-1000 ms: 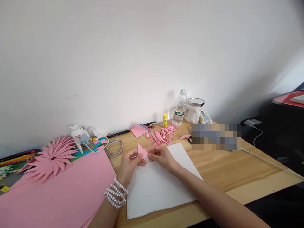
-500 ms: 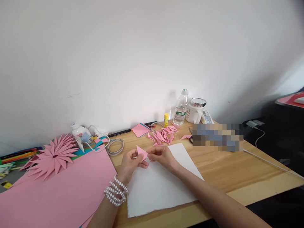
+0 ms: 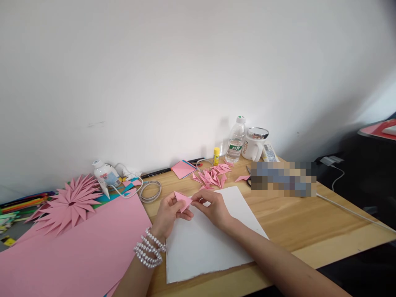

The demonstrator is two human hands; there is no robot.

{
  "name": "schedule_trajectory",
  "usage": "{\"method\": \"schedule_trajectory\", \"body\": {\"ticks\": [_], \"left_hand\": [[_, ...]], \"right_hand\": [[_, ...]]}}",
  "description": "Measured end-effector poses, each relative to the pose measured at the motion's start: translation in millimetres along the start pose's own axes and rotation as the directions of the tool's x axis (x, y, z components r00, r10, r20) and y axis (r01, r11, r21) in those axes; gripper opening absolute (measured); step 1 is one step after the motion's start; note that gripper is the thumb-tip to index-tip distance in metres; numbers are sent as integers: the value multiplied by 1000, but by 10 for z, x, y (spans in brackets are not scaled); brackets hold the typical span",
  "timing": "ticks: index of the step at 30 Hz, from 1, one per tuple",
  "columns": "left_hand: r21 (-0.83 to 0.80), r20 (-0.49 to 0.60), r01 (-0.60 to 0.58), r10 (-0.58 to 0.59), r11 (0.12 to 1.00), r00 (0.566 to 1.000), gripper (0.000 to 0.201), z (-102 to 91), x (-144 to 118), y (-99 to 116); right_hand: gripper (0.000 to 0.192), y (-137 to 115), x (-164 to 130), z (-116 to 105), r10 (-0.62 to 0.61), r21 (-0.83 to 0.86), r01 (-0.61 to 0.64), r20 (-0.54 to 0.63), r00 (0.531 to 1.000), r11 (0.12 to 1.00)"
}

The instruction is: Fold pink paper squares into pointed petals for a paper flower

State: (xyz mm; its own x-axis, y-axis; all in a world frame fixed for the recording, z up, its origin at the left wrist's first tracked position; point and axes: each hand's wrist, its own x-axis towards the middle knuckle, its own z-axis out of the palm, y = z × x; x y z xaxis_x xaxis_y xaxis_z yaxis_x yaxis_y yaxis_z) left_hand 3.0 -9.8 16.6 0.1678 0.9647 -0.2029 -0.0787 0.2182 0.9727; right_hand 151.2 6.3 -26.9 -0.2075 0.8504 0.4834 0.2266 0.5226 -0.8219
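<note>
Your left hand point(image 3: 168, 214) and right hand point(image 3: 213, 208) meet above the far left corner of the white sheet point(image 3: 210, 243), which lies flat on the wooden table point(image 3: 297, 218). Between them you hold a small folded pink paper piece point(image 3: 182, 199), a pointed triangular form raised just off the sheet. Left hand: thumb and fingers closed on the piece's left part, from beneath and behind. Right hand: fingertips pinched on its right tip. A beaded bracelet point(image 3: 149, 251) wraps your left wrist.

Far of your hands, a heap of folded pink pieces point(image 3: 212, 176) lies on the table, well apart from the one you hold. Farther right along the wall stand a yellow glue stick point(image 3: 215, 156), a clear water bottle point(image 3: 235, 140) and a white mug point(image 3: 254, 145). To the left, a large pink sheet point(image 3: 77, 247) covers the near table, with a finished pink paper flower point(image 3: 69, 204) at its far edge.
</note>
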Motion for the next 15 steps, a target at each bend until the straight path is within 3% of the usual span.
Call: {"method": "schedule_trajectory", "body": {"ticks": [15], "left_hand": [[-214,39,88,-82,973,996,9,-50,24,-50]], "right_hand": [[16,-58,-4,-19,-181,-93,181,16,983,979]]}}
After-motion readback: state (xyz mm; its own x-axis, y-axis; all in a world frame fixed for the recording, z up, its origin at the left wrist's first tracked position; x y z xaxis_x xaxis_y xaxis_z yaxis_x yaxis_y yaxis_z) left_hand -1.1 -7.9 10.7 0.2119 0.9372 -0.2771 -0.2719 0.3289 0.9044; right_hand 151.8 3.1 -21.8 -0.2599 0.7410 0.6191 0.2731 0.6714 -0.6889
